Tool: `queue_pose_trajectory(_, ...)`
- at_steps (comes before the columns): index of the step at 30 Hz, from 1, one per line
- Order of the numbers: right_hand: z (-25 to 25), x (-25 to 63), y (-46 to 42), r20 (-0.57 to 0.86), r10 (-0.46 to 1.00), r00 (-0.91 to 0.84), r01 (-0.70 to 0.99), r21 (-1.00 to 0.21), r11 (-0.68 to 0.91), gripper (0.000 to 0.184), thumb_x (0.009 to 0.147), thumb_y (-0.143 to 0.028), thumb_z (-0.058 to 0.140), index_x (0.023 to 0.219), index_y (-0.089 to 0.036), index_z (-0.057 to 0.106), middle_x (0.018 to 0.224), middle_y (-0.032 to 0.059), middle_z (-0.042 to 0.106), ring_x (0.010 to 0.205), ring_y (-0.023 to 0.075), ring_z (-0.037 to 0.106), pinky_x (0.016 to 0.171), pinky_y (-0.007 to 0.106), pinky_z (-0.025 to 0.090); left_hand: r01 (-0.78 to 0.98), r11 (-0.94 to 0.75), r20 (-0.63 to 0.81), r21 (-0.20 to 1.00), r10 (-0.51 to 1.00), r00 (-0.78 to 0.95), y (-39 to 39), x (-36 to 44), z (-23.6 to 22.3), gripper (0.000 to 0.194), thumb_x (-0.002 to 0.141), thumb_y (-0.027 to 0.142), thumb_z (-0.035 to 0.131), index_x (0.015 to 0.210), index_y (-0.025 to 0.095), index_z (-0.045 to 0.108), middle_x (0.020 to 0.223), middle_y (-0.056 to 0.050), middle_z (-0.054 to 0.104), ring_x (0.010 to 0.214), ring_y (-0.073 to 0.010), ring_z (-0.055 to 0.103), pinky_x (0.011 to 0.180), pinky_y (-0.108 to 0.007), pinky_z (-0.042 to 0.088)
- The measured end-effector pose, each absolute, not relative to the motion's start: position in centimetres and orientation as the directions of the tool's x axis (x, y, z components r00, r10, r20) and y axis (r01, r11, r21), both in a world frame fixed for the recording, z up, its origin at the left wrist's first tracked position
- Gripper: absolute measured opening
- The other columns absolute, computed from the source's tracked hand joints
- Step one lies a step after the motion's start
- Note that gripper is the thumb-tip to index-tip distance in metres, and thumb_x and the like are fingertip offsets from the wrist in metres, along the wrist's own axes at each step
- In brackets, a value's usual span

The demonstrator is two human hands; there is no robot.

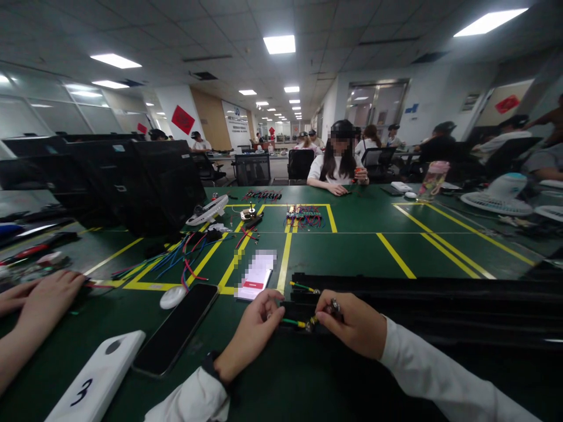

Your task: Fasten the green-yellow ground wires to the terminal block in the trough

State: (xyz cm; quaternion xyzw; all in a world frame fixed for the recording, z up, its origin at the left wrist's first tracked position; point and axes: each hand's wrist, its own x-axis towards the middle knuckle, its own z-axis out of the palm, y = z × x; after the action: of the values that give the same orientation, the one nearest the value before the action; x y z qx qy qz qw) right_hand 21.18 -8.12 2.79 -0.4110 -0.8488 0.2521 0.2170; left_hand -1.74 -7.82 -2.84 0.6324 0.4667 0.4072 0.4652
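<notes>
Two long black bars [422, 322] lie side by side on the green table, their left ends between my hands. A short green wire with a yellow sleeve [294, 322] runs to a metal fastener [310, 326] on the nearer bar's end. My left hand [253, 322] is closed, thumb and fingers pinching the wire's free end, partly hidden. My right hand [354, 321] is curled over the fastener around a small metal tool [335, 306]; only its shiny end shows, so its exact kind is unclear. On the farther bar, another green-yellow wire [304, 287] is attached at a fastener.
Left of my hands lie a lit phone [259, 272], a dark phone [178, 328], a white power bank [99, 375] and a round white piece [173, 297]. Loose wires [180, 252] spread beyond. A co-worker's hands [48, 305] rest at left; another person [338, 158] sits opposite.
</notes>
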Motion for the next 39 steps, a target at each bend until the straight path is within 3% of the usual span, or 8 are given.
queue_pose_trajectory(12,1.9,21.3,-8.5,0.181,0.808,-0.56,0.575,-0.618,0.537,0.012,0.085,-0.027,0.046,0.085,-0.018,0.053,0.064,-0.0015,0.056,0.055,0.0101,0.049,0.052,0.021,0.035,0.207,-0.156,0.111,0.966,0.971,0.213,-8.3,-1.6,-3.2,0.023,0.085,0.033,0.049,0.103,0.02,0.047,0.058,0.008,0.04,0.047,-0.0072,0.038,0.045,-0.019,0.027)
queue_pose_trajectory(24,3.4,21.2,-7.7,0.122,0.766,-0.631,0.588,-0.569,0.575,0.011,0.086,-0.021,0.042,0.086,-0.019,0.054,0.073,-0.0002,0.059,0.064,0.0117,0.051,0.061,0.022,0.037,0.176,-0.143,0.098,0.974,0.966,0.241,-7.6,-2.0,-3.6,0.025,0.084,0.031,0.052,0.105,0.021,0.045,0.062,0.007,0.042,0.052,-0.008,0.038,0.048,-0.019,0.029)
queue_pose_trajectory(39,3.2,21.3,-6.9,0.096,0.813,-0.574,0.632,-0.579,0.515,0.017,0.087,-0.033,0.044,0.084,-0.019,0.052,0.069,0.0,0.058,0.06,0.012,0.051,0.056,0.022,0.035,0.168,-0.095,0.056,0.981,0.973,0.223,-7.4,-1.8,-3.4,0.025,0.085,0.031,0.051,0.107,0.022,0.044,0.062,0.007,0.042,0.052,-0.0079,0.038,0.051,-0.02,0.03)
